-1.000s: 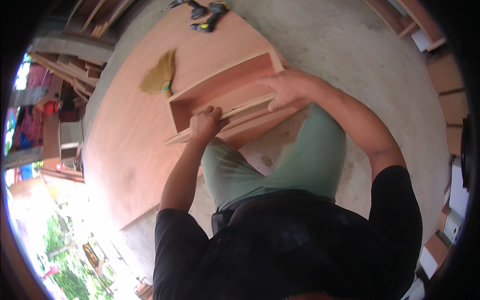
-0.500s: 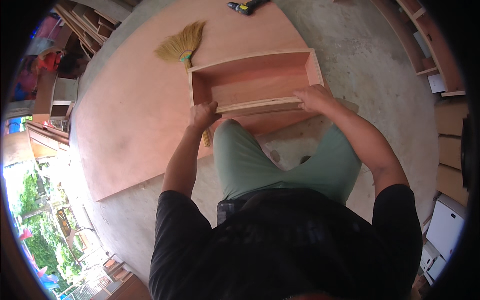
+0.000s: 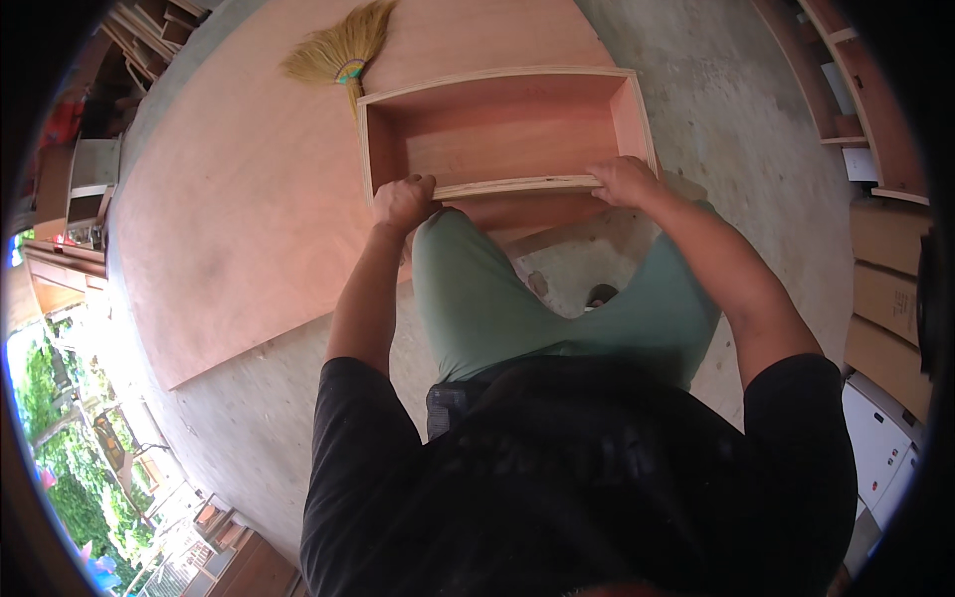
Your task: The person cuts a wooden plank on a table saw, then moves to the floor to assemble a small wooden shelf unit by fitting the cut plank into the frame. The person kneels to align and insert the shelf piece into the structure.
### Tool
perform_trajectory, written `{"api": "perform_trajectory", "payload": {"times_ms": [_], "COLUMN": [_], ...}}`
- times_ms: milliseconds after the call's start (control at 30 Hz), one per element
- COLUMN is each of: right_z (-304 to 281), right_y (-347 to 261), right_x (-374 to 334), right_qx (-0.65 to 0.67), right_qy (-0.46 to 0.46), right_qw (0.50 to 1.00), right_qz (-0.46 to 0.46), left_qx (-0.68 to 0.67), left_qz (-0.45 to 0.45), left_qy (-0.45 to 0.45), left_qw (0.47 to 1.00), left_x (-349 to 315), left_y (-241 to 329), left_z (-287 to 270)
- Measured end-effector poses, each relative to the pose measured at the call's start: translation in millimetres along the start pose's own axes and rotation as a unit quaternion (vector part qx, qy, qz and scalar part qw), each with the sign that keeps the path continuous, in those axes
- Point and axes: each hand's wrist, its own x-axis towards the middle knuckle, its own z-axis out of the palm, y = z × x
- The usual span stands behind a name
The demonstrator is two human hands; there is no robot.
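Note:
A shallow, open-topped wooden drawer box (image 3: 502,144) with pale plywood edges is in front of my knees. My left hand (image 3: 405,203) is closed round its near left corner. Near the right end of the same edge, my right hand (image 3: 625,183) grips the rim, fingers curled over it. The drawer box has nothing inside that I can see. Beyond its far left corner lies a straw broom (image 3: 343,50), bristles pointing away; most of its handle is hidden behind the box and my left hand.
Under the box spreads a large pinkish plywood sheet (image 3: 239,219) on the concrete floor (image 3: 716,149). Wooden cabinet parts (image 3: 846,90) and cardboard boxes (image 3: 885,264) line the right side. Stacked boards (image 3: 149,40) stand at the far left, with a bright, leafy opening (image 3: 60,428) below.
The drawer box's near edge has risen slightly in view, with both hands still on it. The broom sits higher in the picture, and the cordless drill has left the view.

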Motion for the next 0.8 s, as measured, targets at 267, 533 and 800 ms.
{"api": "perform_trajectory", "payload": {"times_ms": [267,533,800], "right_z": [-16,-31,-34], "right_y": [-7,47,76], "right_x": [-5,-26,-24], "right_qx": [0.044,0.218,0.572], "right_qy": [0.008,0.346,0.334], "right_qw": [0.999,0.912,0.738], "right_qz": [0.006,-0.015,0.132], "left_qx": [0.024,0.016,-0.136], "left_qz": [0.074,-0.061,-0.077], "left_qy": [0.092,0.101,0.100], "left_qw": [0.993,0.993,0.983], "left_x": [-18,-43,-50], "left_y": [-40,-57,-61], "left_z": [12,20,11]}}
